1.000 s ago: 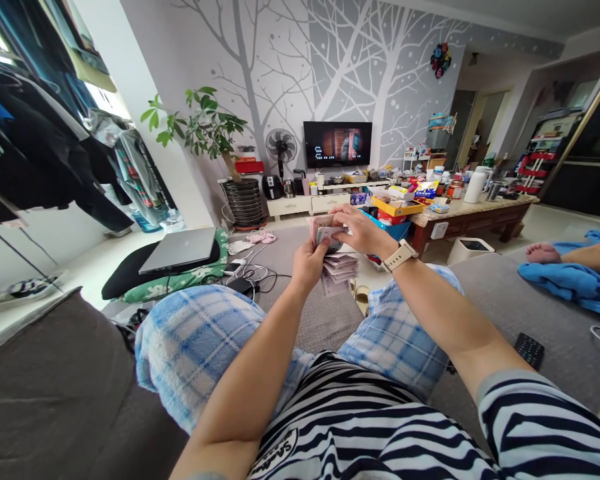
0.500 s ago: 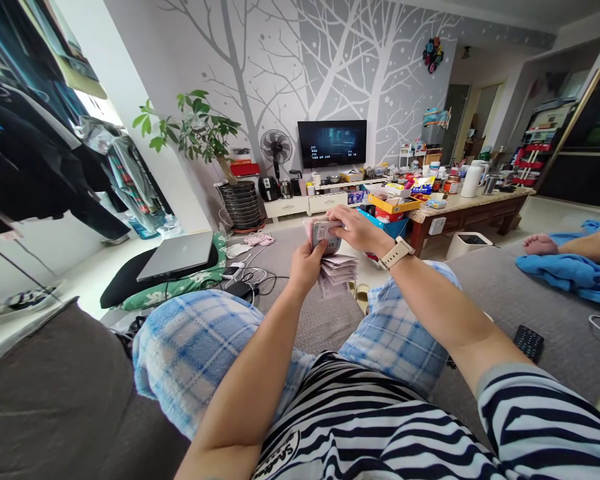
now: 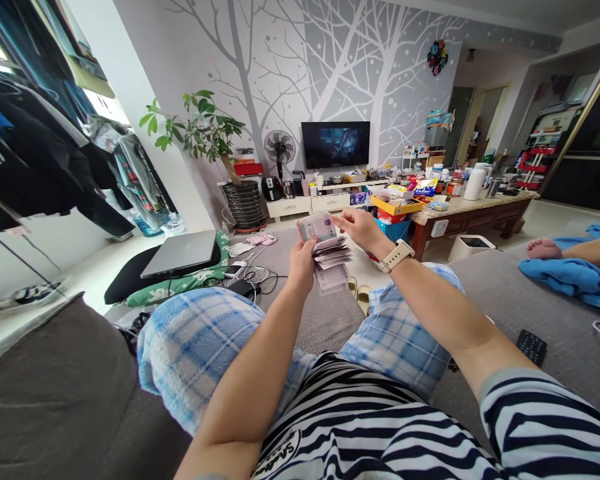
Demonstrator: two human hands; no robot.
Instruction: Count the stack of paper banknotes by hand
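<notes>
My left hand (image 3: 303, 263) is closed around a stack of banknotes (image 3: 316, 227), its thumb pressed on the front face. The upper notes stand up and show a printed face. Below the thumb, a thick bundle of folded-over notes (image 3: 333, 250) fans to the right, and its lowest ends hang down. My right hand (image 3: 360, 230), with a beige-strapped watch (image 3: 396, 255) on the wrist, has its fingers curled together. Its fingertips are at the upper right edge of the stack; whether a note is pinched between them cannot be made out.
Under my hands is a grey sofa (image 3: 325, 327). At left, a closed laptop (image 3: 180, 253) lies on cushions beside tangled cables (image 3: 260, 277). A cluttered coffee table (image 3: 460, 210) stands at right, near a white bin (image 3: 473, 245). Another person's foot (image 3: 544, 249) and a remote control (image 3: 531, 347) are at right.
My right hand has moved off the front of the stack to its right edge, its fingers now curled. More of the upper note face shows, and more notes hang below.
</notes>
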